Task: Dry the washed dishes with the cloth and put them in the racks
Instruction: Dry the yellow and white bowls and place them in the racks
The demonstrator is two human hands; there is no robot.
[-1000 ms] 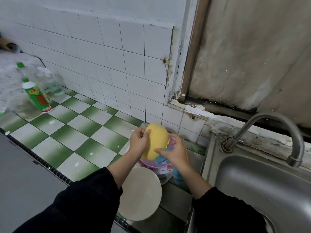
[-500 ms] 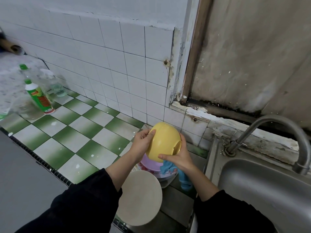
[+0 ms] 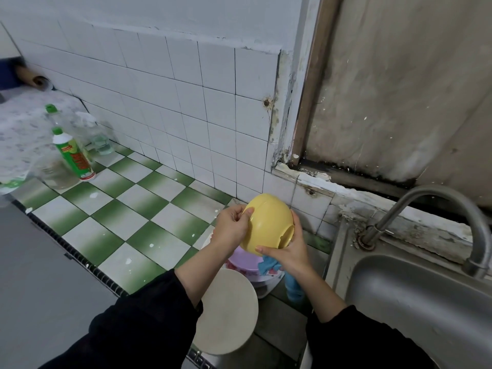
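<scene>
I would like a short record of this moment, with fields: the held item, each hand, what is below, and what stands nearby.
Held item: yellow bowl, turned on its side, off the counter
Left hand: grips the bowl near its rim
Right hand: grips the bowl's base side, blue cloth under the palm
Below: purple bowl, cream plate
Right side: sink, tap
Far left: green bottle

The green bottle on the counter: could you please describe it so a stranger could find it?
Follow the checked counter left, away from the sink. The green bottle stands among clear bottles; it alone has an opaque green body, red label and white shoulder.
</scene>
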